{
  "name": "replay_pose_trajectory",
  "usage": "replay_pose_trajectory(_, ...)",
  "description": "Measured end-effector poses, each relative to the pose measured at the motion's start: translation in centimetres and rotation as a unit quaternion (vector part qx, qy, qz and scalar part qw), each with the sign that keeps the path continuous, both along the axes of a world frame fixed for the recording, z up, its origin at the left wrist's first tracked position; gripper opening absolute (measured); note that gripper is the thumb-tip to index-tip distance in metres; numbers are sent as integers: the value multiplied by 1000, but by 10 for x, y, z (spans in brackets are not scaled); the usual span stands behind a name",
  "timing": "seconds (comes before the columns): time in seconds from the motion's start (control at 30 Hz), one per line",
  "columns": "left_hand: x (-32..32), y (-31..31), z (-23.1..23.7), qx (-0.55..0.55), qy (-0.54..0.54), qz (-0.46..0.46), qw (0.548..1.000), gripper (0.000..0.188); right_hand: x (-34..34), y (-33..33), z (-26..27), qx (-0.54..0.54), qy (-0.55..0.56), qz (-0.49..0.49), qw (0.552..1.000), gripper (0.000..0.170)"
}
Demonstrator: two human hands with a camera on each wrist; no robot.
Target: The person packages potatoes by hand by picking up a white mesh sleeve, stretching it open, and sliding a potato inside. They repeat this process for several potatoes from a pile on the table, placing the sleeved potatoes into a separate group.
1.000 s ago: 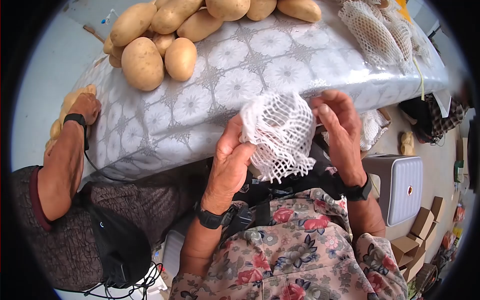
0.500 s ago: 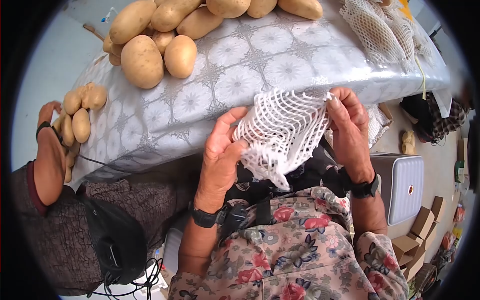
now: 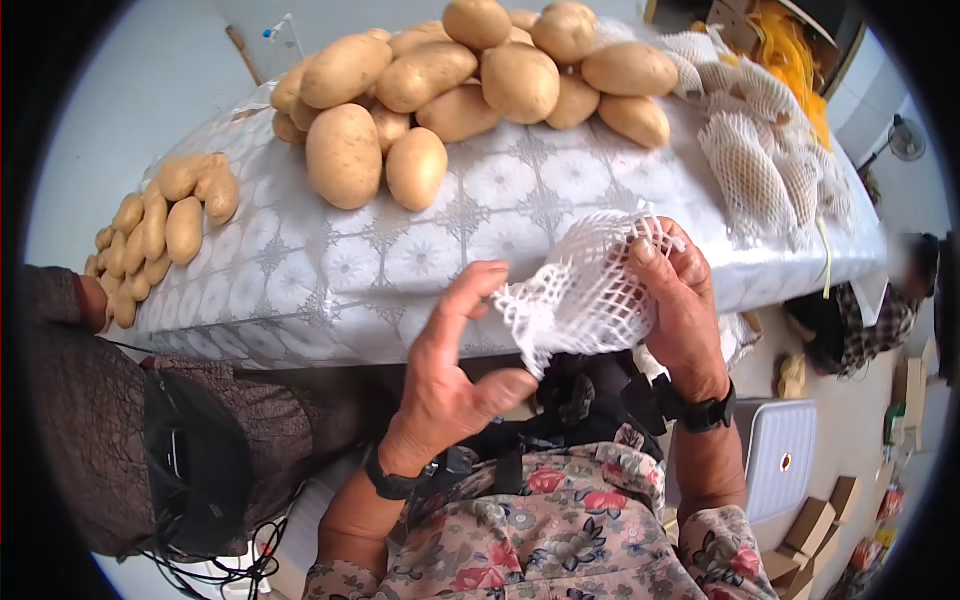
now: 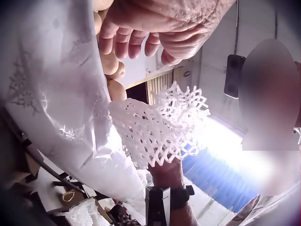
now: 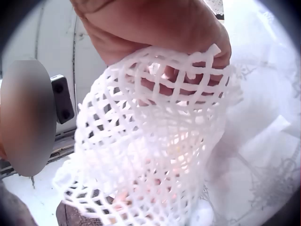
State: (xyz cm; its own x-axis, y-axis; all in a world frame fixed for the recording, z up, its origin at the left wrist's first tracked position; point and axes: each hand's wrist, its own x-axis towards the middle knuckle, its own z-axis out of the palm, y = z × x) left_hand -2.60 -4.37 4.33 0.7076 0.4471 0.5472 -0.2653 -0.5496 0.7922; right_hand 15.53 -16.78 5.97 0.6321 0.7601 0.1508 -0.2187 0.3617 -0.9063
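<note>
A white foam net sleeve [image 3: 590,290] hangs in front of the torso, above the table's near edge. The right hand [image 3: 685,310] grips its right side, thumb outside and fingers partly inside the mesh, as the right wrist view also shows around the net [image 5: 150,127]. Beside the net's left end, the left hand [image 3: 450,370] has thumb and fingers spread with nothing between them. In the left wrist view the left hand [image 4: 160,28] is apart from the net [image 4: 160,127], its fingers loosely bent.
Potatoes [image 3: 345,155] are heaped on the patterned tablecloth [image 3: 380,260], with another pile [image 3: 150,230] at the left beside a second person. Net-wrapped items [image 3: 750,170] lie at the right end. A grey box [image 3: 783,460] and cartons [image 3: 810,527] stand on the floor.
The left hand has let go of the net and spread its fingers, while the right hand keeps hold. The head view has shifted, showing more of the table; the other person's hand has moved left.
</note>
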Motion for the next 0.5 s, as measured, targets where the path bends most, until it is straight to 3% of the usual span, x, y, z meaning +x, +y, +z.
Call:
replay_pose_trajectory(0.03, 5, -9, 14, 79, 6, 67, 995, 50, -2, 6, 7, -4, -8, 3, 1000, 20)
replay_pose_trajectory(0.1, -1, 13, -6, 216, 45, 109, 969, 31, -9, 16, 24, -15, -19, 10, 1000, 20)
replay_pose_trajectory(0.17, -7, 32, -6, 144, 35, 224, 963, 17, -12, 25, 33, -6, -50, 10, 999, 21)
replay_pose_trajectory(0.23, -20, 55, -6, 83, 19, 317, 944, 16, -2, 31, 34, 12, -92, 23, 995, 22)
replay_pose_trajectory(0.3, -29, 79, -5, 130, -60, 345, 928, 17, 1, 46, 33, -10, -132, 16, 991, 26)
replay_pose_trajectory(0.4, -27, 65, 9, 122, -133, 296, 938, 26, 5, 72, 20, -82, -239, 65, 965, 28)
replay_pose_trajectory(0.47, -9, 50, 21, 185, -53, 183, 964, 36, 6, 79, 22, -195, -300, 169, 918, 32)
replay_pose_trajectory(0.5, 2, 43, 24, 215, -15, 122, 969, 41, 7, 77, 28, -187, -341, 164, 906, 34)
